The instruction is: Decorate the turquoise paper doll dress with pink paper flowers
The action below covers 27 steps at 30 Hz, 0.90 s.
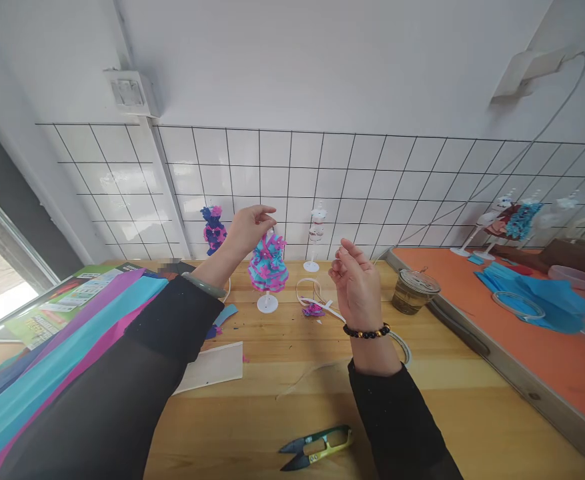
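My left hand [253, 229] is closed in a pinch at the top of a miniature dress form [267, 304] on a round white base. The form wears a ruffled turquoise and pink dress [267, 263] with small pink flowers. My right hand [356, 277] is raised over the table to the right, fingers curled and thumb against them; whatever they may hold is too small to make out. Between the hands, farther back, stands a bare white dress form [313, 247]. Below it lies a pink and purple scrap [313, 310] beside white tape [332, 311].
Thread snips [317, 448] lie at the table's front. Coloured paper strips [87, 333] and a white card [217, 365] are at left, with a navy and pink dress [214, 230] behind. At right are a lidded tub [414, 291] and an orange table [537, 353] with blue sheets [537, 300].
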Available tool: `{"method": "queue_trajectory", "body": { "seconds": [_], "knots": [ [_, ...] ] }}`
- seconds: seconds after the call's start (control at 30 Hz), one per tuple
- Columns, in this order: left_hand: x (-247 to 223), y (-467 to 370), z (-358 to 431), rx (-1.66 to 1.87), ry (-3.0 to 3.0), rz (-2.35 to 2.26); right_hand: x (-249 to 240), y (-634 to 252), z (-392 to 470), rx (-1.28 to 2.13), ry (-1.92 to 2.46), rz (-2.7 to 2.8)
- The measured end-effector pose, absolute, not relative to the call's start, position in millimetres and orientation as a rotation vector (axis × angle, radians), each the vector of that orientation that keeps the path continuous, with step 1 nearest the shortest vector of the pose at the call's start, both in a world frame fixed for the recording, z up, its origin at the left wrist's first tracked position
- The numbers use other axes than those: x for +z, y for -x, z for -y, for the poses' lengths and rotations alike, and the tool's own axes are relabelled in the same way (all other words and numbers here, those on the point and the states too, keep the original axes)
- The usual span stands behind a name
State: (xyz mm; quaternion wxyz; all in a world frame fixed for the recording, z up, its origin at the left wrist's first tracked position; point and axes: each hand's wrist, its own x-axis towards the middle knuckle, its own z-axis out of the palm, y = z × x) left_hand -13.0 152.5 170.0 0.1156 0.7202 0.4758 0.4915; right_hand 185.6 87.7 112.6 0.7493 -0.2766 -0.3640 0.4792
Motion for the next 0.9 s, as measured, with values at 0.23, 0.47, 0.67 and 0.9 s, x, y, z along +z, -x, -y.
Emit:
{"method": "queue_trajectory", "body": {
  "seconds": [0.23,0.47,0.67,0.9],
  "knots": [
    [168.3,13.2,-159.1,1.46,-2.208,-1.377,111.2,-187.0,-90.4,1.055,0.623,0.801],
    [168.2,13.4,-163.8,1.448,-2.267,-1.441,111.4,-188.8,-89.5,1.087,0.582,0.773],
    [165.6,15.2,-168.1,1.471,-2.216,-1.428,109.6,-186.1,-90.9,1.077,0.605,0.793],
    [170.9,10.8,-158.8,1.543,-2.139,-1.428,84.7,-166.0,-102.0,0.99,0.831,1.227]
  ]
}}
